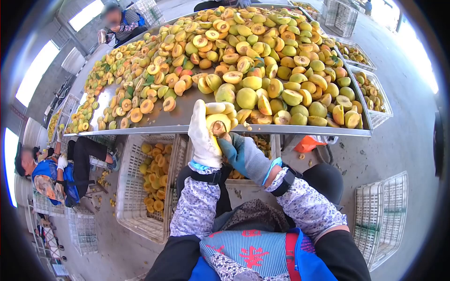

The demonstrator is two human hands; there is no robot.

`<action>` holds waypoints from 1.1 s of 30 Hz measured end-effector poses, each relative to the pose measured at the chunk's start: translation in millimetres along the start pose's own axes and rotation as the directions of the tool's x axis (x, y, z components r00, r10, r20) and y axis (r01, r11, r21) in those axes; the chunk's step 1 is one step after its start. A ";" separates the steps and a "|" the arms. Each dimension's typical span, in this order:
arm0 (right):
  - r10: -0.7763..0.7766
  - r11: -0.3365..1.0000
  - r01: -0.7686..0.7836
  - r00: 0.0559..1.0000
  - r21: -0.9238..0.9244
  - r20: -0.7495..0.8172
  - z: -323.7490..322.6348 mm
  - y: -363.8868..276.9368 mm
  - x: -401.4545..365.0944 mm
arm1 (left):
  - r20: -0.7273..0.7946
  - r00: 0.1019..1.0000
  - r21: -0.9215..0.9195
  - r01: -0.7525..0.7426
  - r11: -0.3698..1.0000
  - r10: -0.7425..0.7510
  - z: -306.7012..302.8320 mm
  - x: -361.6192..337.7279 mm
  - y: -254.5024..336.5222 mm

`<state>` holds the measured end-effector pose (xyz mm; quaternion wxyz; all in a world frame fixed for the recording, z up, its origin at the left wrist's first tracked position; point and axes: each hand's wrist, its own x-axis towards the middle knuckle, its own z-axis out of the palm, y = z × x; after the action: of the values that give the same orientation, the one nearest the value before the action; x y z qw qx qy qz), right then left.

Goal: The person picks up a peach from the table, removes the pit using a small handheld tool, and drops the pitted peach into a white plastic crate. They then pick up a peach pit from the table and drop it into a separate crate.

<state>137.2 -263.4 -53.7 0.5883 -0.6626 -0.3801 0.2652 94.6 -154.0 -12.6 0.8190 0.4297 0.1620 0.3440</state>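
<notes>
My left hand (204,138), in a white glove, is closed around a halved yellow peach (215,120). The cut face is turned toward me, with a brown pit or pit hollow in its middle. My right hand (246,157), in a grey and blue glove, is closed with its fingertips against the lower edge of that cut face. Whatever it grips is hidden by the fingers. Both hands are at the near edge of a metal table (164,129). A large heap of halved peaches (292,97), some with leaves among them, lies just beyond.
A white crate (126,206) with peach halves stands below left, another beneath my hands. Stacked crates (382,215) are at right; filled crates (372,91) line the table's right side. One co-worker (61,173) sits at left, another (124,23) at the far left.
</notes>
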 end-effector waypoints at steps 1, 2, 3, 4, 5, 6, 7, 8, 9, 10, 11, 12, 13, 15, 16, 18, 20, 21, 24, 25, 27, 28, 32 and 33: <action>-0.009 0.999 0.009 1.000 0.036 -0.002 1.4 4.0 -0.1 | 0.013 1.000 0.058 -0.012 0.998 0.011 -2.1 0.2 0.1; -0.018 0.997 0.018 1.000 0.071 -0.006 3.5 11.2 0.1 | 0.027 0.999 0.116 -0.024 0.993 0.021 -4.6 0.9 -0.9; -0.027 0.994 0.028 1.000 0.105 -0.012 4.5 13.8 -0.6 | 0.044 0.999 0.172 -0.037 0.984 0.030 -5.3 1.4 -1.4; -0.053 0.993 0.059 0.996 0.098 -0.066 6.8 13.7 -3.6 | 0.046 0.998 0.125 -0.047 0.991 0.042 -2.6 -1.0 -3.0; -0.080 0.992 0.091 0.990 0.088 -0.119 10.6 11.2 -6.8 | 0.048 0.997 0.078 -0.058 0.995 0.054 1.8 -4.6 -5.6; -0.110 0.989 0.124 0.979 0.075 -0.174 12.4 8.2 -7.9 | 0.052 0.996 0.030 -0.070 0.997 0.068 5.1 -5.8 -6.6; -0.102 0.992 0.113 0.979 0.052 -0.177 11.7 4.1 -9.3 | 0.033 0.998 0.007 -0.053 0.999 0.052 6.1 -6.1 -6.9; -0.093 0.995 0.099 0.979 0.027 -0.180 10.4 -1.0 -11.2 | 0.013 0.999 -0.019 -0.035 0.999 0.036 6.9 -6.5 -7.4; -0.083 0.996 0.085 0.980 0.001 -0.182 9.3 -3.4 -12.3 | -0.006 1.000 -0.045 -0.018 0.999 0.018 7.3 -6.7 -8.1; -0.074 0.995 0.085 0.981 0.058 -0.179 10.3 -1.8 -12.3 | 0.037 0.973 0.207 -0.230 0.951 0.227 2.0 -5.8 -13.8; -0.064 0.990 0.085 0.983 0.116 -0.175 12.2 0.9 -11.7 | 0.130 0.903 0.431 -0.423 0.797 0.409 -7.9 -3.7 -23.6; -0.055 0.981 0.085 0.984 0.174 -0.170 13.6 2.5 -11.4 | 0.148 0.894 0.447 -0.442 0.778 0.423 -8.5 -3.6 -22.9; -0.051 0.977 0.078 0.989 0.198 -0.140 13.2 2.5 -11.2 | 0.166 0.884 0.462 -0.461 0.758 0.436 -7.7 -4.0 -20.9; -0.042 0.967 0.060 0.996 0.247 -0.078 10.9 2.4 -9.9 | 0.053 0.989 0.085 -0.144 0.986 0.140 -3.7 -4.1 -9.7; -0.049 0.977 0.061 0.997 0.207 -0.062 9.8 4.8 -9.7 | 0.072 0.988 0.111 -0.145 0.983 0.138 -4.9 -4.2 -7.4; -0.062 0.990 0.065 0.998 0.125 -0.028 7.7 10.3 -8.6 | 0.109 0.985 0.162 -0.149 0.976 0.132 -6.5 -4.5 -4.0; -0.072 0.990 0.076 0.996 0.117 -0.043 9.2 9.0 -10.1 | 0.087 0.992 0.149 -0.104 0.983 0.091 -5.2 -6.6 -2.5; -0.078 0.990 0.084 0.996 0.112 -0.051 8.8 5.2 -10.5 | 0.078 0.994 0.143 -0.082 0.986 0.072 -3.2 -7.3 -1.9; 0.193 0.935 -0.230 0.968 0.269 0.160 -4.2 -18.5 -10.6 | 0.009 0.993 0.050 -0.119 0.992 0.119 8.0 -12.3 -2.6; 0.228 0.927 -0.273 0.954 0.256 0.193 -9.0 -25.0 -11.4 | 0.008 0.992 0.067 -0.125 0.990 0.125 11.5 -14.1 -1.3; 0.297 0.908 -0.357 0.919 0.222 0.261 -15.5 -31.4 -14.1 | 0.004 0.990 0.099 -0.139 0.985 0.140 15.0 -17.4 0.9; 0.192 0.935 -0.246 0.957 0.254 0.219 -10.5 -26.1 -15.3 | 0.044 0.994 0.136 -0.105 0.985 0.100 11.2 -15.8 3.2; 0.222 0.938 -0.266 0.953 0.222 0.205 -7.2 -13.4 -14.0 | 0.153 0.988 0.266 -0.064 0.962 0.024 1.1 -9.3 10.0; 0.333 0.864 -0.412 0.898 0.288 0.288 -14.1 -31.3 -16.9 | 0.170 0.985 0.290 -0.075 0.954 0.026 1.8 -8.9 9.5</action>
<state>132.8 -284.7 -22.2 0.5838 -0.5764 -0.2572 0.5107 85.3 -157.6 -4.0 0.7472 0.5781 0.1323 0.3001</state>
